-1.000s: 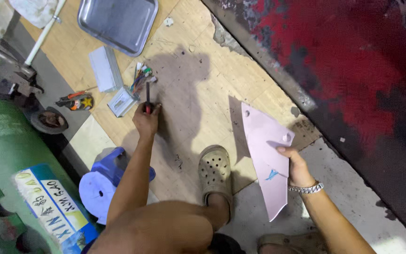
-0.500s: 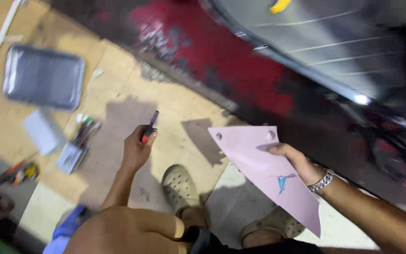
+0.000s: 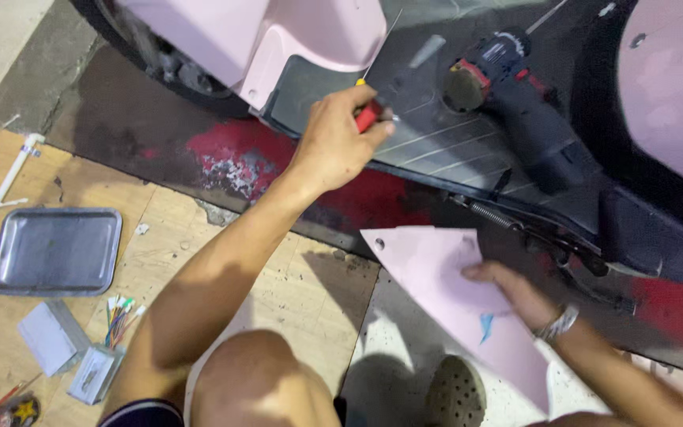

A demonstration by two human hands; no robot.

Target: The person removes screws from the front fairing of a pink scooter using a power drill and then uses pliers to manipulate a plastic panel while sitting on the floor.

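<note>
Two bare hands are at work over a scooter's floor, and nearest the camera a bent knee [image 3: 266, 379] fills the bottom edge beside a grey perforated clog [image 3: 454, 393] on the pale concrete floor [image 3: 393, 340]. Just above the clog the right hand [image 3: 507, 289], a metal watch band at its wrist, lies on a flat pale pink plastic body panel [image 3: 444, 289] with a small blue mark; its fingers press on the panel's face, the thumb is hidden, and the panel stands tilted with its pointed end down by the clog. To the left, on a sheet of brown cardboard [image 3: 160, 237], lie a shallow rectangular steel tray [image 3: 55, 251], a small bundle of coloured wires [image 3: 118, 316] and two little clear plastic boxes [image 3: 53, 338], all well apart from both hands. Farther off, the left hand [image 3: 333, 142] is stretched out over the scooter, its grip clenched round the red handle of a thin-shafted screwdriver [image 3: 369, 111], the shaft pointing up and away. The tool sits above the black ribbed footboard [image 3: 452, 146] of the scooter, just beside a black and red cordless drill [image 3: 515, 95] lying on that board. Beyond them rise pale pink scooter body shells [image 3: 294, 35], and a dark tyre shows at the top left.
</note>
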